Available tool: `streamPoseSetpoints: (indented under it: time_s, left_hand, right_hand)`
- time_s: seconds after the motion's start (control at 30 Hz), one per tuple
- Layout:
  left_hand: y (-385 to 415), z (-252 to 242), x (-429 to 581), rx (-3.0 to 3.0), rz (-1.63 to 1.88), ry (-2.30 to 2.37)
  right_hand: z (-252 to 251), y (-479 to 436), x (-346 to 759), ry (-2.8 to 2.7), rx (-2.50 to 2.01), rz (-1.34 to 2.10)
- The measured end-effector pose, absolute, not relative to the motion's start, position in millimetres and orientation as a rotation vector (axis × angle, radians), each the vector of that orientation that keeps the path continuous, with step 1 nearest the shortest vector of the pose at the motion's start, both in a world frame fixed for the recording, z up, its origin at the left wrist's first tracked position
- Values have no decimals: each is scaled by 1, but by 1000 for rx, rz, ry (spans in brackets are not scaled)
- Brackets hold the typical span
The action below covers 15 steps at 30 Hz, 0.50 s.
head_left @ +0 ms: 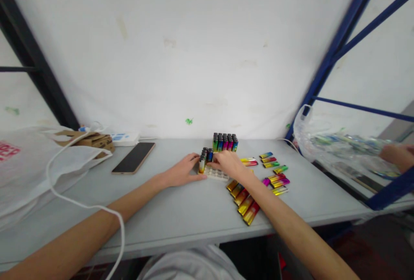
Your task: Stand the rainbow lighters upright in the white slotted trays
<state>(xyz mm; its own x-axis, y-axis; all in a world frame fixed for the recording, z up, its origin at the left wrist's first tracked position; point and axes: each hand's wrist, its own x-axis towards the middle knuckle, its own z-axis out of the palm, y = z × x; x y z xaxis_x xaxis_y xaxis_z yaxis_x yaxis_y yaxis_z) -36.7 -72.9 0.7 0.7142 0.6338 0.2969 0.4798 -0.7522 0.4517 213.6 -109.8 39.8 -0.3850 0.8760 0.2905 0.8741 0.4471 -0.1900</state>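
From where I stood, the person's left hand (183, 171) was spread wide at the left end of a pale gridded tray (217, 174), thumb by the near corner and fingers toward the back. The right hand (230, 164) curled over the tray, fingertips lowered near its upright lighters (202, 162); I couldn't tell whether it gripped one. The tray sat mid-desk (168, 213), with a packed block of lighters (225, 142) standing just behind it, near the wall (207, 56). More shiny lighters (249, 207) lay loose to the right, some beneath the right forearm. A phone (133, 158) rested well off to the left.
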Motion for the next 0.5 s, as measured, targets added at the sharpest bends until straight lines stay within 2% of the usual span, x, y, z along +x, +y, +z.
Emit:
streamPoseSetpoints:
  time_s: [0.2, 0.3, 0.43, 0.5]
  left_hand:
    - [-70, 0, -38, 2602, 668, 843]
    - [-69, 0, -38, 2607, 659, 856]
    - [-69, -1, -37, 2590, 668, 880]
    - [-68, -2, -37, 2588, 675, 878]
  right_hand:
    - [48, -103, 274, -2273, -1323, 208]
    - [49, -104, 338, -2181, -1507, 142]
    - [30, -115, 411, -1978, -1890, -189]
    - [18, -120, 428, -2020, -1989, -136]
